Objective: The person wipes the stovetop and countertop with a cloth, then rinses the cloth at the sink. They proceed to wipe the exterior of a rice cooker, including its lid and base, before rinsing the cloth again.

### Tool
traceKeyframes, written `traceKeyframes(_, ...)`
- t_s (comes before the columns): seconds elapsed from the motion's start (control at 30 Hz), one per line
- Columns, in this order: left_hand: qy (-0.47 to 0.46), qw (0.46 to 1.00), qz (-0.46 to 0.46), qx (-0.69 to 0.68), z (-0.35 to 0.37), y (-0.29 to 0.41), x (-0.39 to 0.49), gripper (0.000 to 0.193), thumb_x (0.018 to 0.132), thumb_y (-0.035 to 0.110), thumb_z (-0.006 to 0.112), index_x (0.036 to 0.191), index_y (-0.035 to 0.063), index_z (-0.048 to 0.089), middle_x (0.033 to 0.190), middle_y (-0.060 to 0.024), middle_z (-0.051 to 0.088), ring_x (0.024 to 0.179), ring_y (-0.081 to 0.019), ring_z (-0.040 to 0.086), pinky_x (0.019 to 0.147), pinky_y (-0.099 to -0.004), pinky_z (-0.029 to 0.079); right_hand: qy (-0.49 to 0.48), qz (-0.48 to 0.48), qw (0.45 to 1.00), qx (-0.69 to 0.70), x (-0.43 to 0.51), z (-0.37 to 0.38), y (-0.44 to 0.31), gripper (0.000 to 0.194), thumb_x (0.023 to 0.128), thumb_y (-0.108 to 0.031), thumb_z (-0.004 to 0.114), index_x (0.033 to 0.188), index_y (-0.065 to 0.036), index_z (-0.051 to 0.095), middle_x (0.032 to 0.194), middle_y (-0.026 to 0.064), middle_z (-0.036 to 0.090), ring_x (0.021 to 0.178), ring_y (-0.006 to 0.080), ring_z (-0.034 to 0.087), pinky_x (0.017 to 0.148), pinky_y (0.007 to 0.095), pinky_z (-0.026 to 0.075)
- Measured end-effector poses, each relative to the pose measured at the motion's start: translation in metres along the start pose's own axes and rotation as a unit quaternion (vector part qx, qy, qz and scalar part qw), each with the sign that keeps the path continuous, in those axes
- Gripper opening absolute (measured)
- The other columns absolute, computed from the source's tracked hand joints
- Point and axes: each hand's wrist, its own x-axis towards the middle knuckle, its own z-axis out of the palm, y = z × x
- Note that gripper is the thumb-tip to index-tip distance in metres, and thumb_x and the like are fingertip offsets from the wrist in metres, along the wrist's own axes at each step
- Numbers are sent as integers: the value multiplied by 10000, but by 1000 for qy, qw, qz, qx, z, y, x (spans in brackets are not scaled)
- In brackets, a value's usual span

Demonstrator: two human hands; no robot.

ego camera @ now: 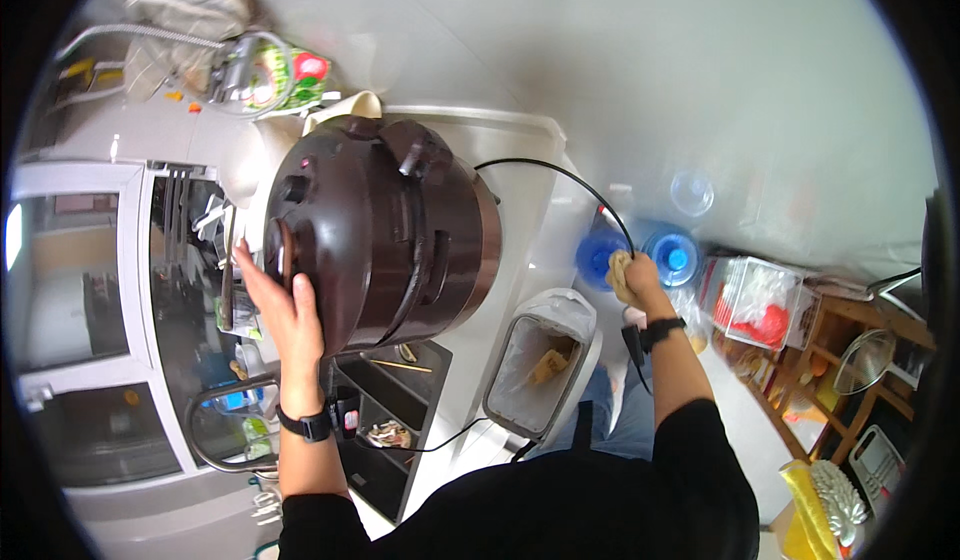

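Observation:
A dark brown electric pressure cooker lies tipped on its side on the white counter, its lid facing left and its base facing right. My left hand is spread flat against the lid beside the lid handle, with the thumb apart. From the base a black power cord arcs across to my right hand. Bunched in that hand is a beige cloth, which the fingers press around the cord. The cord's loose end hangs below the wrist.
A lined waste bin stands at the counter's front edge. Below the cooker is a dark sink with scraps and a chopstick, near a curved faucet. Blue water jugs and a wooden shelf are on the right.

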Motion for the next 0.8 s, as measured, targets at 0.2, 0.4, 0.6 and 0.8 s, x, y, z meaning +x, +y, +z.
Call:
traceKeyframes(0.2,30,999,4,-12,-1,0,-1,820,929,391,505,1457,-93,105,1493,-307,197,1379,-466,189,1136,-504,140,-61,-93,990,-87,-95,-144,-60,314,812,-250,624,934,34,682,894,268,665,879,382,648,770,441,505)
traceKeyframes(0.4,56,993,-1,-107,-6,-4,-3,822,906,360,556,1447,-95,136,1461,-310,225,1364,-451,195,1126,-498,147,-312,-149,875,340,-148,-238,-136,202,838,-174,671,911,14,667,830,77,674,696,171,648,599,298,523)
traceKeyframes(0.6,49,975,-7,-215,-8,-22,-7,790,864,348,630,1461,9,241,1473,-225,262,1387,-379,207,1133,-444,129,-278,-383,765,436,-164,-253,-208,349,978,-314,474,1053,7,588,941,71,607,744,178,567,704,309,495)
traceKeyframes(0.8,19,792,-88,-604,-5,-33,-6,671,887,196,606,1458,30,294,1447,-170,386,1378,-288,292,1131,-360,185,-277,-319,707,568,-186,-243,-270,420,935,-378,556,1128,-7,534,1010,140,597,747,180,607,607,292,526)
